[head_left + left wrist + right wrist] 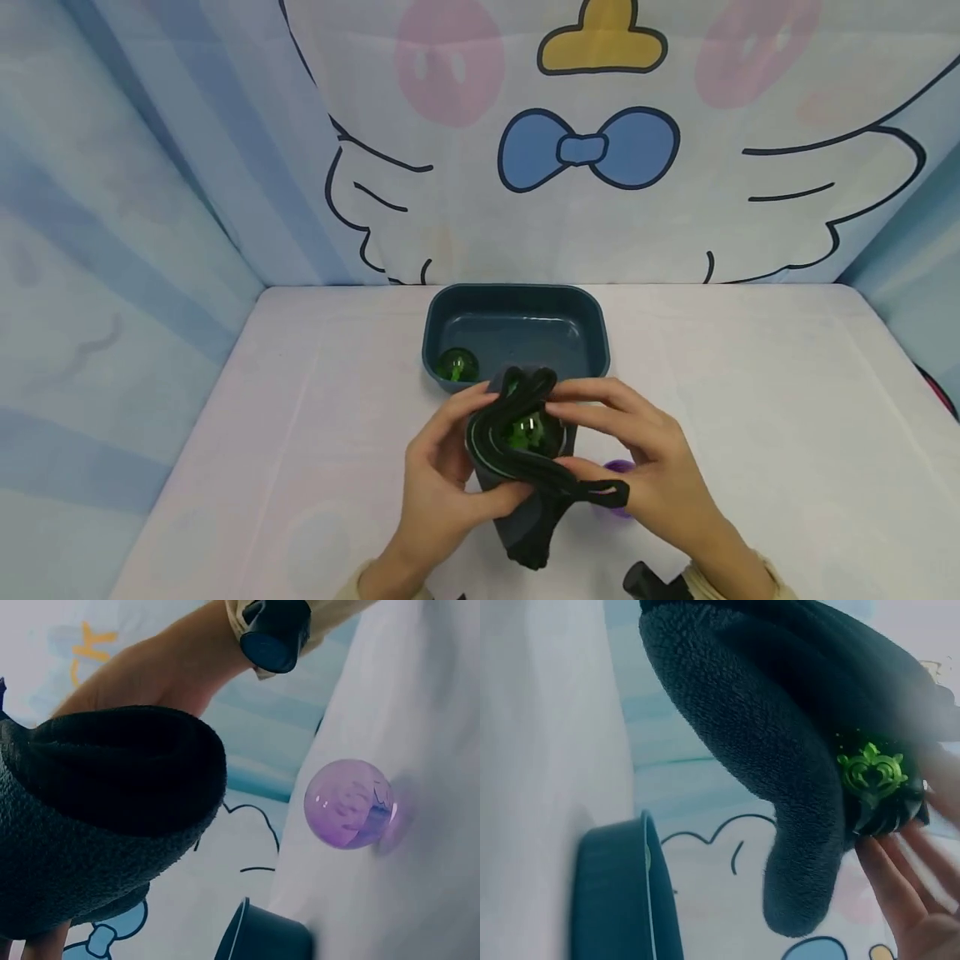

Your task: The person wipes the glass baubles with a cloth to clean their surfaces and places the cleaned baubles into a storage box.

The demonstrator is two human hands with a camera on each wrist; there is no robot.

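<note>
Both hands hold a dark fleece pouch upright over the middle of the pale surface (pixel 750 400), near its front edge. The left hand (pixel 438 479) curls round the pouch (pixel 525 500) from the left side; the right hand (pixel 645 450) pinches the rolled rim from the right, its fingers laid across the opening. Inside the open mouth sits a green translucent ball (pixel 527 432); the right wrist view shows a green ornament on it, partly masked by fleece.

A dark blue tray (pixel 517 298) stands just behind the pouch, its near rim hidden by the fabric. A second green ball (pixel 457 365) lies in the tray's front left corner. A purple translucent ball (pixel 349 803) rests on the surface beside the pouch, mostly covered by the right hand in the head view.

Open surface extends left and right of the hands to the cloth walls. The cartoon backdrop (pixel 592 150) carries no legible writing, and no label can be read on any item. Both wrists are cut off at the lower frame edge.
</note>
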